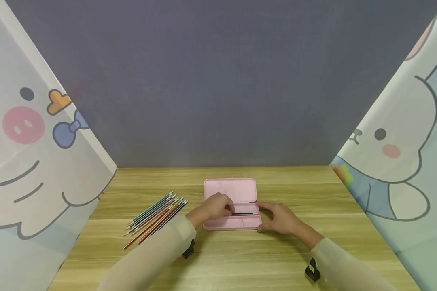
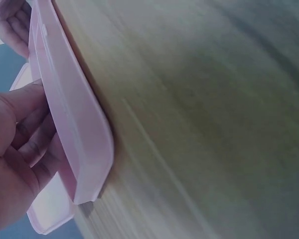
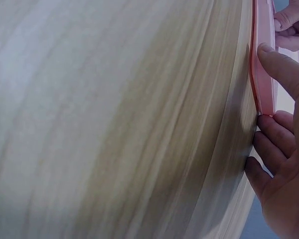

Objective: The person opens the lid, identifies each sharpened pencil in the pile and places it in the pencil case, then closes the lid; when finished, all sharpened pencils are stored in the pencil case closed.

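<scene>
A pink pencil case (image 1: 250, 222) lies with its lid (image 1: 230, 189) folded back on the wooden table. My left hand (image 1: 217, 206) reaches into it with curled fingers, pinching the end of a dark pencil (image 1: 244, 214) that lies lengthwise in the case. In the left wrist view, the case wall hides the fingertips and the pencil. At the case's right end is my right hand (image 1: 279, 218). It grips that end, with the thumb (image 3: 275, 59) on the near side and the index finger toward the hinge.
A loose bundle of several pencils (image 1: 156, 218), green, dark and red, lies slanted on the table (image 1: 218, 258) to the left of the case. A grey panel (image 1: 222, 81) rises behind the table. Cartoon-printed sheets (image 1: 36, 169) flank both sides.
</scene>
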Tool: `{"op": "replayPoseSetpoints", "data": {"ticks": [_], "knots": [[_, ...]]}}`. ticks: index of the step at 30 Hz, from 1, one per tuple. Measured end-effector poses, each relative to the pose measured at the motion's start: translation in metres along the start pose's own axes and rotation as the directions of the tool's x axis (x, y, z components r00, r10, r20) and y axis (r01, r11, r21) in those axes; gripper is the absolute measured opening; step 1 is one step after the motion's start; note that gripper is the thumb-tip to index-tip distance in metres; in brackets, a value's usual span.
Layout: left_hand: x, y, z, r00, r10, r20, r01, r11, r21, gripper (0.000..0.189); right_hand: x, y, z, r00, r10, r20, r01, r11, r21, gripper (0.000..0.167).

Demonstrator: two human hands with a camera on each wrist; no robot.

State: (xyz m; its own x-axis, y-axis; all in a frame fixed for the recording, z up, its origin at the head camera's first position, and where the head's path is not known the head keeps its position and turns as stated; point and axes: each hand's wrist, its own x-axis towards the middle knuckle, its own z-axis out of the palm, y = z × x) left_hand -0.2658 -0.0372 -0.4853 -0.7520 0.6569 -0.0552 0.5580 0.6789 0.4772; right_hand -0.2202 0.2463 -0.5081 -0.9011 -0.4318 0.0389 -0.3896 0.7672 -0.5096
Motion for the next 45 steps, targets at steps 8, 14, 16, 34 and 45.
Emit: {"op": "replayPoseSetpoints", "data": {"ticks": [8, 14, 16, 34, 45], "knots": [[-0.005, -0.01, 0.003, 0.998, 0.042, -0.043, -0.047, 0.992, -0.114, 0.009, 0.0, 0.0, 0.001, 1.0, -0.023, -0.018, 0.022, 1.0, -0.02, 0.085], [-0.01, -0.01, -0.007, 0.992, 0.102, -0.077, -0.117, 0.969, -0.219, 0.018, -0.001, -0.001, 0.001, 1.0, -0.005, -0.008, 0.004, 1.0, -0.017, 0.086], [-0.014, -0.008, -0.013, 0.99, 0.108, -0.09, -0.128, 0.956, -0.264, 0.021, -0.001, 0.0, 0.0, 1.0, -0.001, -0.005, 0.001, 1.0, -0.018, 0.087], [-0.106, -0.094, -0.082, 0.981, -0.039, -0.192, -0.044, 0.912, -0.408, 0.027, -0.001, 0.0, -0.001, 1.0, -0.019, -0.011, 0.019, 1.0, -0.015, 0.089], [-0.163, -0.169, -0.093, 0.974, -0.186, -0.128, 0.112, 0.889, -0.443, 0.033, 0.0, 0.001, -0.002, 1.0, -0.006, 0.006, 0.006, 1.0, -0.027, 0.089]]}}
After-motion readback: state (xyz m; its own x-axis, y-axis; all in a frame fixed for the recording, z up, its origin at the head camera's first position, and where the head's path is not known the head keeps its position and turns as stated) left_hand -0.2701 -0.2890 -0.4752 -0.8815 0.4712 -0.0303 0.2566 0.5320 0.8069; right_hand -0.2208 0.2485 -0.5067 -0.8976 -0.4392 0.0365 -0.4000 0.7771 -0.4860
